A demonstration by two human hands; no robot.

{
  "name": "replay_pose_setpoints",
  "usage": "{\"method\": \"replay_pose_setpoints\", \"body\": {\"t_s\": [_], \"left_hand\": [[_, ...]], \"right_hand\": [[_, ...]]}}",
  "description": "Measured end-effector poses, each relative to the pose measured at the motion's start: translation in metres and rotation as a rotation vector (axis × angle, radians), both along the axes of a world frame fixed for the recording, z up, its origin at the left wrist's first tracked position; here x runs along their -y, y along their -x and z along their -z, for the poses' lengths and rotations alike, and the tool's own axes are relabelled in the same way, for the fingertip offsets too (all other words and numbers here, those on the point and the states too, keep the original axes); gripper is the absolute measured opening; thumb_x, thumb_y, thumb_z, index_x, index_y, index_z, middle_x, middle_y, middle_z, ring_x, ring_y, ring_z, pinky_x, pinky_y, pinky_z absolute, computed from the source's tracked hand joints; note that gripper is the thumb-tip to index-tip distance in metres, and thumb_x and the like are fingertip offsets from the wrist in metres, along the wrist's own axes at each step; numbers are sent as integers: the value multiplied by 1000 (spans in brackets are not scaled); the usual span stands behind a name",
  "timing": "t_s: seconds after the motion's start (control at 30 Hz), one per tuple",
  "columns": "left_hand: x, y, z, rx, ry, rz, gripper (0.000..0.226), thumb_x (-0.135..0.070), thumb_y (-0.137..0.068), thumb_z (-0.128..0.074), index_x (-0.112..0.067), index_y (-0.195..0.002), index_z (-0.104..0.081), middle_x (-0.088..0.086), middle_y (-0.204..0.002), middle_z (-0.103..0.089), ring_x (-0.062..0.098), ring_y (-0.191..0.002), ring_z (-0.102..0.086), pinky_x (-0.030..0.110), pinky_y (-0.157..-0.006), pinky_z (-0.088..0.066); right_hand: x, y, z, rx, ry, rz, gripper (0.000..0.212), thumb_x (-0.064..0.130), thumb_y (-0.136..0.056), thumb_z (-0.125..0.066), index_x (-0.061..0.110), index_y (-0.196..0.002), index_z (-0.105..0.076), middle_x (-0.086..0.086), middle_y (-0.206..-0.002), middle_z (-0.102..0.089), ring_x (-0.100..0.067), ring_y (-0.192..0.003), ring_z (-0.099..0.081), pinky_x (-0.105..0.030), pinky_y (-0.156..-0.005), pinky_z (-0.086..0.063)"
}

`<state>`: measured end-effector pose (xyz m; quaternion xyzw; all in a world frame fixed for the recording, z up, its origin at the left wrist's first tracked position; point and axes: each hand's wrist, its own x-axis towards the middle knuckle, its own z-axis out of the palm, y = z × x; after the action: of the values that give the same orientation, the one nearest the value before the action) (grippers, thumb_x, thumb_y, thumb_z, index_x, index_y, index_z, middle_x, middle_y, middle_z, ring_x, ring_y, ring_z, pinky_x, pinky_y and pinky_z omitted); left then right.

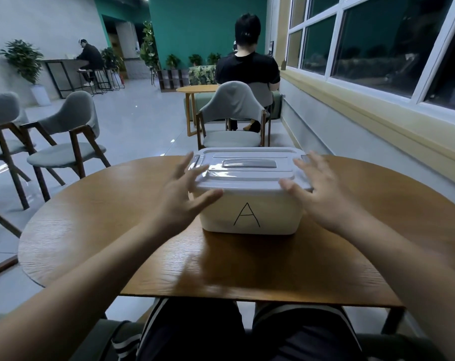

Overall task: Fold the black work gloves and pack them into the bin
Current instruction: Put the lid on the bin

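both hands spread wide, holding nothing: left hand (184, 194) and right hand (317, 194) flank the lid (242, 168) of the white bin (247, 212) on the table (117, 217) — likely set to lift it off. contact's too blurred to call. black gloves — none in sight.

I can't see inside the bin (273, 212); its lid (247, 175) covers it. Left hand (179, 201), blurred, hides the bin's near-left corner. Table (104, 217) runs off-frame right of the bin.
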<state>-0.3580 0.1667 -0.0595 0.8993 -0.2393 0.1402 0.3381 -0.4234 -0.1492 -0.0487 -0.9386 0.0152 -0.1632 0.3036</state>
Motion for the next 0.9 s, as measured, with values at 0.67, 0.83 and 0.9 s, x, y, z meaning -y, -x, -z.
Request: {"method": "replay_pose_setpoints", "body": {"t_s": [0.67,0.83,0.9], "left_hand": [[12,-46,12,90,-134,-68,64,-61,-103,-53,-29,-158,-49,-3,-171,-33,22,-158,-29,48,-126,-33],[26,-72,4,96,-154,-80,61,-54,-104,-58,-24,-157,-51,2,-170,-37,24,-157,-31,39,-125,-28],[31,-84,3,104,-167,-94,61,-54,-104,-58,-24,-156,-52,3,-169,-39,24,-155,-34,37,-125,-27]], "right_hand": [[2,-37,13,4,200,18,85,83,-94,-25,36,-164,-33,-1,-177,-13,-19,-163,-3,-48,-129,-14],[11,-69,12,-8,224,31,80,79,-99,-27,35,-165,-30,-3,-177,-12,-21,-164,-3,-52,-129,-16],[15,-83,12,-10,232,45,80,79,-99,-27,34,-165,-31,-3,-177,-12,-22,-164,-4,-52,-129,-18]]}}
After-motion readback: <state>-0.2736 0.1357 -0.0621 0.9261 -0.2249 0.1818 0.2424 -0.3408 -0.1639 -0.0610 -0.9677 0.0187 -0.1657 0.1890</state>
